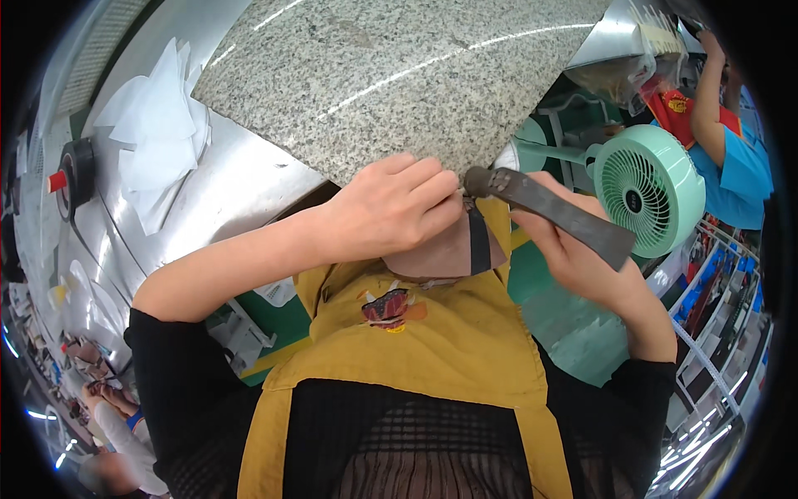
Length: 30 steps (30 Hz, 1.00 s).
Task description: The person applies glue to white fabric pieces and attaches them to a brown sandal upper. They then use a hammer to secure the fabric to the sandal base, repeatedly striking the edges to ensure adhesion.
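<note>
My left hand [391, 204] has its fingers curled down on a dusty-pink piece, leather by its look [440, 254], at the near edge of a speckled granite slab [407, 75]. A black strip [480, 241] crosses the piece's right side. In my right hand [582, 268] is a hammer with a dark metal head [565, 214], round at one end and flaring wide at the other. Its round end is beside my left fingertips, over the slab's edge; whether it touches the piece I cannot tell. My hand hides the handle.
White sheets [158, 125] lie on the metal table [241, 175] at left, near a black roll with a red core [79, 173]. A mint-green fan [648, 191] stands close at right. Beyond it is a person in blue [740, 183]; another person [125, 441] is at lower left.
</note>
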Each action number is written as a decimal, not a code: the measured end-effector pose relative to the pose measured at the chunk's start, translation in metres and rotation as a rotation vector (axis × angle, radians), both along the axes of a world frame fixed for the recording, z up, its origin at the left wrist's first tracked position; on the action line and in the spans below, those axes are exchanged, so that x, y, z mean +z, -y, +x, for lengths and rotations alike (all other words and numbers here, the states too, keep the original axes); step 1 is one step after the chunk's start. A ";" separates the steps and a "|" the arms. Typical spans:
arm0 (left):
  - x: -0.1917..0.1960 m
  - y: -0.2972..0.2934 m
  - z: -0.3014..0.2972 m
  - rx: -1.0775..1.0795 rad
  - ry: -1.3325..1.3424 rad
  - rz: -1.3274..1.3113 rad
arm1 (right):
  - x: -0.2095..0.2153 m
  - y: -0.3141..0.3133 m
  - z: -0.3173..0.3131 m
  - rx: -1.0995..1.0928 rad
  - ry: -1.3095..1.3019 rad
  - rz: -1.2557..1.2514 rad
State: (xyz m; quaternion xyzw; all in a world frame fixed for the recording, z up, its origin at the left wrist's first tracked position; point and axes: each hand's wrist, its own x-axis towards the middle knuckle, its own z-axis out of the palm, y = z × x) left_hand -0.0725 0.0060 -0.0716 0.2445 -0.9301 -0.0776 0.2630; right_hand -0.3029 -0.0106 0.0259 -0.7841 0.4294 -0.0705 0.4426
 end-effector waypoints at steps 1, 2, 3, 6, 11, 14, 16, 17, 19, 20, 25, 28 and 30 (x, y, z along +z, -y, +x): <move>0.001 0.000 0.000 0.005 0.011 -0.015 | -0.002 -0.001 0.000 0.014 -0.012 -0.031; 0.002 0.000 0.001 0.012 0.021 -0.027 | -0.006 -0.004 0.000 0.029 -0.025 -0.059; 0.003 -0.002 0.001 0.018 0.032 -0.040 | -0.010 -0.007 -0.001 0.044 -0.038 -0.088; 0.002 -0.003 0.001 0.085 -0.009 0.034 | -0.005 -0.005 0.002 0.082 -0.099 -0.051; 0.001 0.002 0.007 0.098 -0.039 0.170 | -0.004 -0.002 0.003 0.116 -0.056 -0.042; 0.000 0.000 0.007 0.069 -0.029 0.006 | -0.005 -0.004 0.000 0.012 0.057 -0.052; -0.002 -0.003 0.006 0.065 -0.016 -0.065 | -0.007 -0.009 -0.002 0.039 0.026 -0.114; -0.003 -0.003 0.006 0.063 -0.016 -0.088 | -0.007 -0.010 -0.002 0.051 0.011 -0.152; -0.003 -0.002 0.005 0.058 -0.015 -0.118 | -0.006 -0.008 -0.003 0.071 -0.090 0.081; -0.003 -0.003 0.006 0.057 -0.014 -0.124 | -0.001 -0.005 -0.001 0.050 -0.078 0.134; -0.003 -0.008 0.007 0.086 -0.008 -0.091 | 0.000 -0.004 0.004 0.114 -0.021 -0.095; 0.007 -0.004 0.009 0.142 -0.003 0.149 | -0.011 -0.004 0.003 0.209 -0.133 -0.031; 0.009 0.001 0.013 0.147 -0.029 0.339 | -0.009 -0.005 0.002 0.185 -0.155 -0.004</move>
